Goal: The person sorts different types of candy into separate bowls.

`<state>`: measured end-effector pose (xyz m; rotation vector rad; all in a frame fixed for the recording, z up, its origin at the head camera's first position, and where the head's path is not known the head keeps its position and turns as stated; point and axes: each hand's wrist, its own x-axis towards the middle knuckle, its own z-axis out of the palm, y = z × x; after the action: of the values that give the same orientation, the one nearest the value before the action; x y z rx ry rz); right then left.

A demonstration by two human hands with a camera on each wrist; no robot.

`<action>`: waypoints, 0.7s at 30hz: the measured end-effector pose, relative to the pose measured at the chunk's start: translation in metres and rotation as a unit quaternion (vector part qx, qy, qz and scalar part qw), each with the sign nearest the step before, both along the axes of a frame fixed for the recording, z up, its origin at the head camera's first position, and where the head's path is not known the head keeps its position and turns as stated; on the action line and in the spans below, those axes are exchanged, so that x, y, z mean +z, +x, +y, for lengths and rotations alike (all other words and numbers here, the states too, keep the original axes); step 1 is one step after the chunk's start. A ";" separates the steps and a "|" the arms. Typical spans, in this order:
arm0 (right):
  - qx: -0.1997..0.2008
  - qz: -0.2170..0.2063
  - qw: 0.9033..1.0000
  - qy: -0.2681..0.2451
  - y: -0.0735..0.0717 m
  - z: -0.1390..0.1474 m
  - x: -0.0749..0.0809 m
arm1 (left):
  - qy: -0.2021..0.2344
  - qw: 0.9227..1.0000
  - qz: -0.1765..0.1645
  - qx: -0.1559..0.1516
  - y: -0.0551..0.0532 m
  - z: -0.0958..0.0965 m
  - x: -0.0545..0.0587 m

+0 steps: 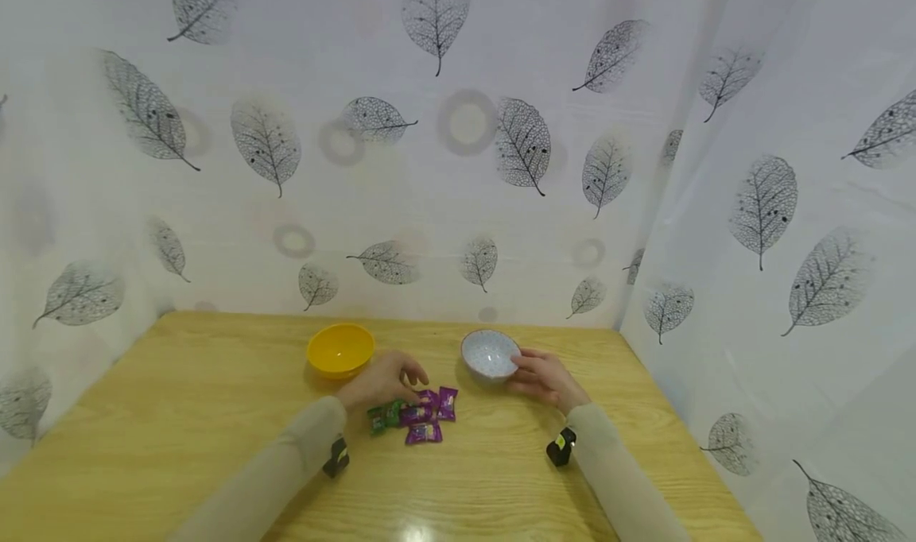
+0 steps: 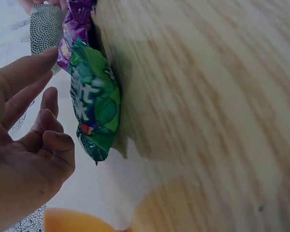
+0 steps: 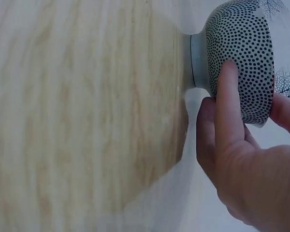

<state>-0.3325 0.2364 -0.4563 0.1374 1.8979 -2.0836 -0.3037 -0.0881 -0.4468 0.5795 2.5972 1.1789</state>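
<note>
My left hand (image 1: 382, 381) reaches over a small group of wrapped candies, its fingers loosely bent with nothing between them. Right beside those fingers in the left wrist view lies a green candy (image 2: 95, 99), with a purple candy (image 2: 77, 29) behind it. In the head view, purple candies (image 1: 424, 433) lie to the right of the green ones (image 1: 377, 420), partly under the hand. My right hand (image 1: 544, 379) holds a dotted bowl (image 1: 487, 351) by its right side. One finger lies along its dotted outer wall (image 3: 241, 53), with the thumb at the rim.
A yellow bowl (image 1: 340, 351) stands on the wooden table (image 1: 236, 367), just behind my left hand. Behind the table and along its right side hangs a white curtain (image 1: 458, 192) printed with dark leaves.
</note>
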 end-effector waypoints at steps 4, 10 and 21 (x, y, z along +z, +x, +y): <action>0.024 -0.019 0.999 -0.037 -0.002 0.003 -0.001 | -0.016 1.000 -0.001 -0.022 -0.004 0.000 -0.005; 0.040 -0.030 0.997 -0.061 -0.004 0.007 0.000 | -0.016 0.999 -0.015 -0.030 -0.008 0.000 -0.006; 0.044 -0.034 0.997 -0.058 -0.003 0.007 0.002 | -0.019 0.999 -0.025 -0.035 -0.009 0.000 -0.007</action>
<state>-0.3355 0.2435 -0.4547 0.0957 1.7080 -2.0973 -0.3130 -0.0886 -0.4537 0.6183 2.5305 1.1065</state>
